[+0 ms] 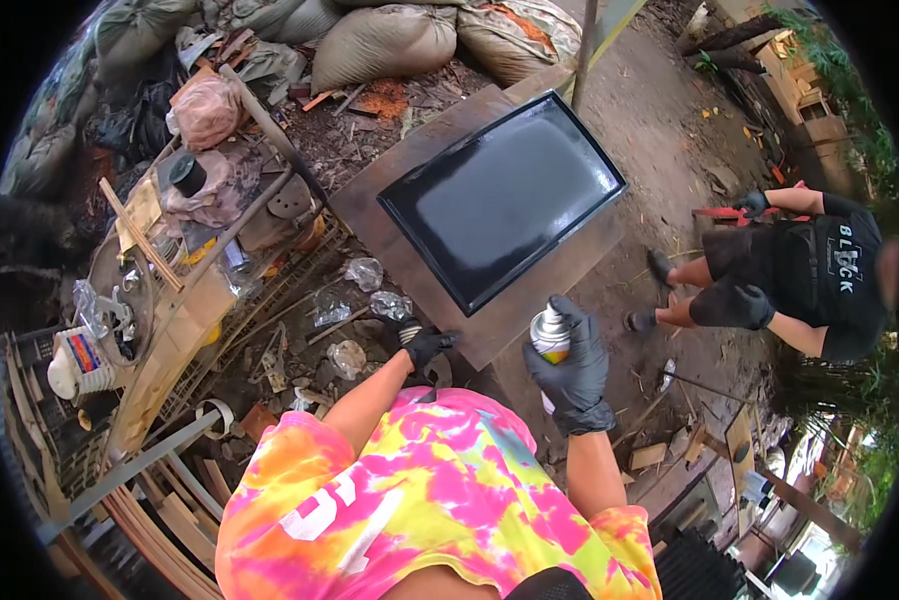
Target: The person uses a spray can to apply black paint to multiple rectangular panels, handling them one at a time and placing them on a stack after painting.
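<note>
A shallow black tray-like panel (505, 195) with a raised rim lies on a brown wooden board (370, 245); its glossy surface reflects light. My right hand (575, 380), in a black glove, is closed around a spray can (549, 338) at the board's near right side. The can is upright, its top close to my index finger, and my palm hides part of it. My left hand (428, 346), also black-gloved, is at the board's near left edge, its fingers closed on that edge. The fingertips are partly hard to make out.
Another person (800, 265) in dark clothes stands at the right, a red tool (720, 213) by one gloved hand. A cluttered round table (120, 265) stands left. Crumpled clear plastic (363, 273) and scraps litter the ground. Stuffed sacks (385, 45) lie at the back.
</note>
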Tool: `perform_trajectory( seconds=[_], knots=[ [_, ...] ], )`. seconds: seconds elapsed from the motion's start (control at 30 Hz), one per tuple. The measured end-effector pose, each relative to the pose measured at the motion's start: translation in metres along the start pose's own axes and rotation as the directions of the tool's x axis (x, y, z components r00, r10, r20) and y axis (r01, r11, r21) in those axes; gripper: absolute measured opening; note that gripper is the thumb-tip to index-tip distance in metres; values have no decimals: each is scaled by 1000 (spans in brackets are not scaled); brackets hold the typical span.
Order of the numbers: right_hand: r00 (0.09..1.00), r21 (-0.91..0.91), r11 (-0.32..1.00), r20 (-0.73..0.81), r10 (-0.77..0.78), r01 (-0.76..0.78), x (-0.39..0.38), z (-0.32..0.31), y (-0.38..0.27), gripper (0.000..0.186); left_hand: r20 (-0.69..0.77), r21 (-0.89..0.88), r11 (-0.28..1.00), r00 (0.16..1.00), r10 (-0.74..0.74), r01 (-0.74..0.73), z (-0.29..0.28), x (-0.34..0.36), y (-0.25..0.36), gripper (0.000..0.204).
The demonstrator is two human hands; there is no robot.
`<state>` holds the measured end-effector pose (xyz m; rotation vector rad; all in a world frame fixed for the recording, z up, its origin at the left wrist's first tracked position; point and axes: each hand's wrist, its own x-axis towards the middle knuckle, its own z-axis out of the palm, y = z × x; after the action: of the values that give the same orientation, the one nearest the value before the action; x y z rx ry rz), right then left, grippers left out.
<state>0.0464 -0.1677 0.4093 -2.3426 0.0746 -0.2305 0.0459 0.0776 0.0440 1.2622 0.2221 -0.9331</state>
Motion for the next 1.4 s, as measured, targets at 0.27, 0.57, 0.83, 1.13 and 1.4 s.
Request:
perform_trajectory(
  seconds=[0.27,0.57,0.83,1.13,1.4],
  knots=[
    [996,-31,996,-43,79,-80,4,16,16,61,107,41,997,992,-66,62,26,15,-18,48],
    [972,-2,990,-187,140,-143,92,-4,87,61,12,434,897,996,-93,79,1,40,-70,53],
    [951,-12,986,-266,160,-169,182,-40,142,63,50,234,972,998,-41,28,-6,24,-61,50],
    [968,18,987,-193,161,-160,184,-66,151,60,-245,-249,965,959,-146,83,8,-21,29,33],
    [986,69,992,-122,110,-102,109,-39,111,57,-227,-225,969,961,-158,106,-18,-4,0,34]
  ],
)
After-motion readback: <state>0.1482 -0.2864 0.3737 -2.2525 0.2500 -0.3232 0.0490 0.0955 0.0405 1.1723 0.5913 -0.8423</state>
